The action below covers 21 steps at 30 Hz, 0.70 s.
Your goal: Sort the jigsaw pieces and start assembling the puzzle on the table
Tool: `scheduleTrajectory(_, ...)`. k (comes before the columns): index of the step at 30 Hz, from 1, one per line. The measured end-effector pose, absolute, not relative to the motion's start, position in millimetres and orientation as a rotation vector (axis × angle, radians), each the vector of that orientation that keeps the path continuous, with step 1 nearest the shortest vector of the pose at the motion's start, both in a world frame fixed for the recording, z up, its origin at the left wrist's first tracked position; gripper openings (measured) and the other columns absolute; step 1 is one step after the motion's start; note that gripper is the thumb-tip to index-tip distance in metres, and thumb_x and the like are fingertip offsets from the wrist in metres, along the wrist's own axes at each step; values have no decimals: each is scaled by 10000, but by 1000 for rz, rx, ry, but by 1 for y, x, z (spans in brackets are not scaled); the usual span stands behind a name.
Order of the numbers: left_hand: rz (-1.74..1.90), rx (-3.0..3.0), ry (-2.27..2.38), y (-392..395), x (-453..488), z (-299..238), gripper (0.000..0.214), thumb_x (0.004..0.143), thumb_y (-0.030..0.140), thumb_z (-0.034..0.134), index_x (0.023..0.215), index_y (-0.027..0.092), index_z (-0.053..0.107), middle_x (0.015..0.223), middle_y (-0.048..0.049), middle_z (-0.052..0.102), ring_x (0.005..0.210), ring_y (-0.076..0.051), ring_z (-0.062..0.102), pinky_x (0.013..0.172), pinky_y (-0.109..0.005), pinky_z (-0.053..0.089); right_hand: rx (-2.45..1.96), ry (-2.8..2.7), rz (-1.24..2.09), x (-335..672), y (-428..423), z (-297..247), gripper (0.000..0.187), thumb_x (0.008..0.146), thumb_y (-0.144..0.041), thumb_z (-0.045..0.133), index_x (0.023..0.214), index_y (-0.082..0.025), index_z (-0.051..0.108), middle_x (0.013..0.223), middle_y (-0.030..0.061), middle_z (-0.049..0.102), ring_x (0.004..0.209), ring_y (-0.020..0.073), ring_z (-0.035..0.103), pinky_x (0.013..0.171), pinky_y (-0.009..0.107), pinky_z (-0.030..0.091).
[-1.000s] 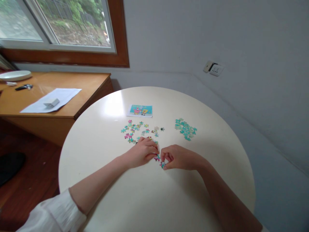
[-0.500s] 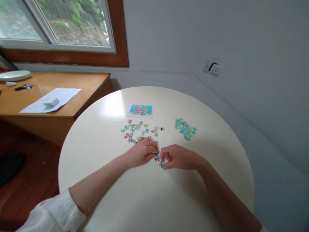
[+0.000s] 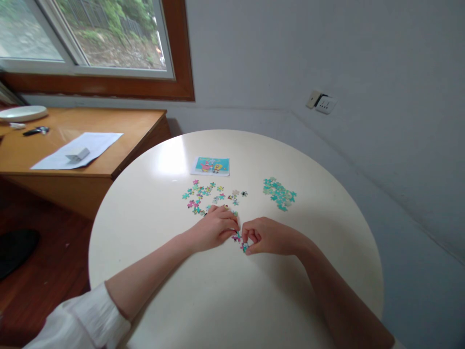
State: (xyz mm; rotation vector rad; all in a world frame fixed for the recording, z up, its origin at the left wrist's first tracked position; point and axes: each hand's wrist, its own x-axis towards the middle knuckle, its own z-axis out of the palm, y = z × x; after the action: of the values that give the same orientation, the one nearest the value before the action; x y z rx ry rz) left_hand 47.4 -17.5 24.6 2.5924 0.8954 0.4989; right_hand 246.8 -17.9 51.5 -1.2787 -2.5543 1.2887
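Observation:
Near the middle of the round white table (image 3: 203, 295), my right hand (image 3: 267, 236) pinches a small teal and pink jigsaw puzzle piece (image 3: 244, 247) between thumb and forefinger. Just to its left, my left hand (image 3: 215, 227) has its fingers closed at the edge of a pink and teal puzzle piece (image 3: 236, 237), which its fingers partly cover. The two pieces lie close together; I cannot tell whether they touch. Loose mixed-colour pieces (image 3: 194, 203) are scattered beyond my left hand, some hidden behind it. A mostly teal group of pieces (image 3: 279, 194) lies beyond my right hand.
A picture card (image 3: 210, 166) with cartoon figures lies towards the table's far side. To the left, a wooden desk (image 3: 141, 128) holds white paper (image 3: 101, 140) with a small white block (image 3: 77, 154) on it. A wall with a socket (image 3: 325, 104) stands at the right.
Almost nothing differs. Both hands keep their places at the puzzle pieces, and the view has shifted very slightly.

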Motion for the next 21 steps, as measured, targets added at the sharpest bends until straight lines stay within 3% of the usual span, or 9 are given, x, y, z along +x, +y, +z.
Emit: scheduleTrajectory(21, 493, 2596, 894, -19, 47, 27, 175, 862, 225, 468, 838, 213, 641, 936, -16, 655, 905, -158, 506, 796, -313, 277, -1270, -2560, 1295, 247, -18, 53, 145, 617, -210, 652, 756, -174, 632, 563, -59, 476, 524, 80, 448, 500, 189, 312)
